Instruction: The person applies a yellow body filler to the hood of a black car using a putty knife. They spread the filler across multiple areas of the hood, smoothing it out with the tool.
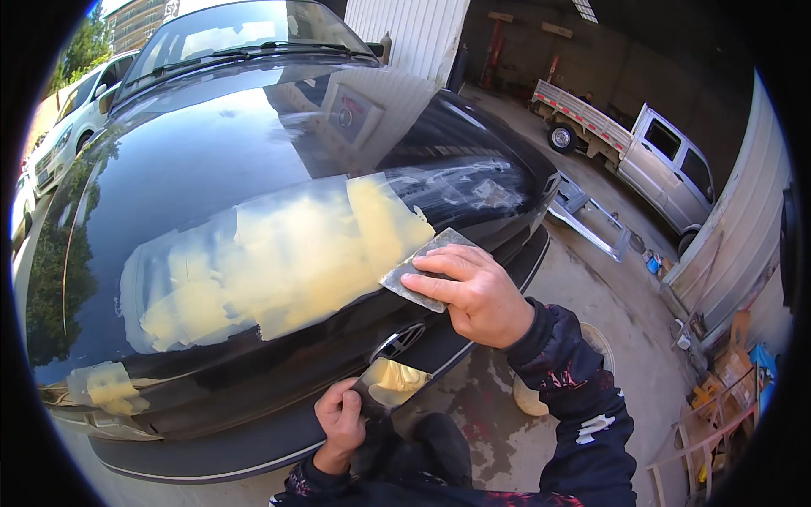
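Yellow body filler (291,258) lies in a broad, uneven patch along the front of a black car hood (203,160). My right hand (486,294) is closed on a flat grey spreader (404,283), fingers laid over its top. The spreader's blade is at the right end of the filler, apparently touching the hood. Lower down, in front of the car's round badge (399,340), my left hand (341,414) grips a dark flat filler plate (372,399) by its edge. A dab of yellow filler (399,376) sits on that plate. A smaller filler patch (108,387) marks the front left corner.
Whitish smears (481,186) cover the hood to the right of the filler. A pale round bucket (598,342) stands by my right forearm. Farther right are a metal frame (600,224), a silver truck (663,156) and piled scraps (722,393). White cars (80,106) stand at left.
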The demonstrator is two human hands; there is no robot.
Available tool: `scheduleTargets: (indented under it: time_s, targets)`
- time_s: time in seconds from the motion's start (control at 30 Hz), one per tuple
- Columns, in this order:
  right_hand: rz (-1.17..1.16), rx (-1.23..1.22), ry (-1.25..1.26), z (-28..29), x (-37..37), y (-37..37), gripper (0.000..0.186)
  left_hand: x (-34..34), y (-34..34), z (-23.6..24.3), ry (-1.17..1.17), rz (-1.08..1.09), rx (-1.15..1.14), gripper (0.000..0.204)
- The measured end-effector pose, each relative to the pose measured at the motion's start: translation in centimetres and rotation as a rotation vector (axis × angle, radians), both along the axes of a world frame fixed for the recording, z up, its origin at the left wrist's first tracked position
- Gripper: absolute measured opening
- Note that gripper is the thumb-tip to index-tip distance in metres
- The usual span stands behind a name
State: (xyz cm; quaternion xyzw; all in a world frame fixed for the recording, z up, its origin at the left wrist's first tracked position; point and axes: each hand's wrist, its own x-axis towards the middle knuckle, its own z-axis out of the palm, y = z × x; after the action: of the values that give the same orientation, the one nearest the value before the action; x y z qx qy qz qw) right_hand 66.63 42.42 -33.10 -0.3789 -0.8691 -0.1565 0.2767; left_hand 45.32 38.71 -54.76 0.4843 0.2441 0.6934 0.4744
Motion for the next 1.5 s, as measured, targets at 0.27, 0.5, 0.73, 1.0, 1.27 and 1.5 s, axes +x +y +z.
scheduleTargets:
  time_s: [0.27,0.5,0.73,1.0,1.27,1.5]
  targets:
    - [-0.015,-0.056,0.077,5.3,2.2,6.3,0.039,0.0,0.6,-0.8,0.038,0.004,0.004,0.028]
    - [-0.123,-0.384,0.071,6.5,1.2,13.4,0.031,-0.3,0.7,-1.2,0.095,0.029,0.012,0.035]
    - [-0.002,-0.275,0.078,3.6,3.1,6.7,0.045,-0.5,0.4,-0.4,0.079,0.008,0.008,0.031]
    - [-0.082,-0.232,0.105,4.8,6.2,6.8,0.035,-0.3,0.4,-0.4,0.041,-0.033,-0.018,0.031]
    - [-0.109,-0.344,0.207,4.8,6.7,13.4,0.034,-0.2,0.8,-0.5,0.047,0.004,-0.015,0.032]
    - [-0.042,-0.146,0.11,1.8,7.4,5.6,0.044,-0.2,0.5,-0.1,0.071,-0.04,-0.02,0.035]
